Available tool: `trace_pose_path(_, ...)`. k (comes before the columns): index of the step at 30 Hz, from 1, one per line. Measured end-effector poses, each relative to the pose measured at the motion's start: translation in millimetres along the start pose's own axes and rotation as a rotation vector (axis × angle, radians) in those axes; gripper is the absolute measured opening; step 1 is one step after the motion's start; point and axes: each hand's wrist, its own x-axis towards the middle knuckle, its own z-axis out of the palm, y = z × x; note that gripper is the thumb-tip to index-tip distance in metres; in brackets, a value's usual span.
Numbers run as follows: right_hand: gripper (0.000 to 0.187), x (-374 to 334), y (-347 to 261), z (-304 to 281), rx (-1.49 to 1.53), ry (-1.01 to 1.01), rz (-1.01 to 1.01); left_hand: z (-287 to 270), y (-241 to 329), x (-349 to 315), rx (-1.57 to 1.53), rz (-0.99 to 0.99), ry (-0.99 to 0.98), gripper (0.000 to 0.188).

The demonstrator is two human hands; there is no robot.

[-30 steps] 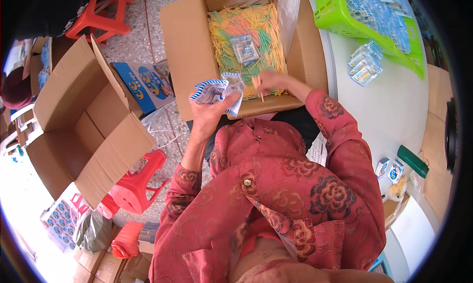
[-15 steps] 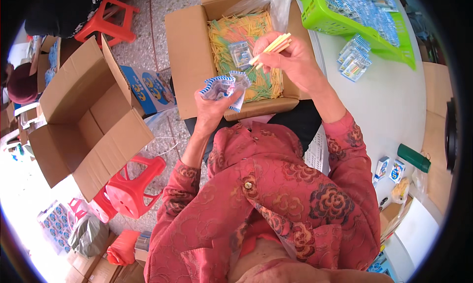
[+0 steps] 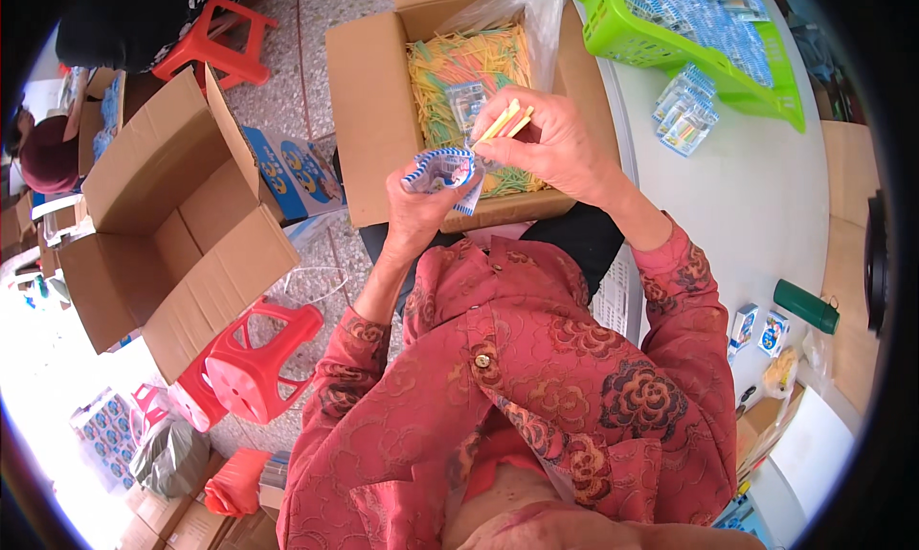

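Head view, upper centre of the frame: the left hand (image 3: 421,210) grips a small blue-and-white plastic pouch (image 3: 440,172) open, while the right hand (image 3: 555,143) pinches a bundle of thin yellow sticks (image 3: 505,124) above the cardboard box of coloured sticks (image 3: 369,119). The sticks look light and brittle, best held mid-length; the pouch looks soft and slippery.

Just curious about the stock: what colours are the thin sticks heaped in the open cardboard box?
Yellow, green and orange thin sticks, seen clearly in the head view.
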Motion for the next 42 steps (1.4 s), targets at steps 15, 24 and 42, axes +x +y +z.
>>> trace_pose_path(15,0.015,0.0,-20.4,-5.1,-0.331,0.032,-0.092,10.8,5.1,10.7,-0.148,0.036,-0.043,0.015)
trace_pose_path(24,0.027,5.0,-15.0,-8.8,-0.424,0.069,-0.343,12.7,6.4,13.3,-0.238,0.075,-0.023,0.018)
trace_pose_path(42,0.016,-17.5,-1.0,-10.7,-0.075,0.136,-0.051,11.6,17.8,11.5,-0.338,0.081,-0.115,0.025)
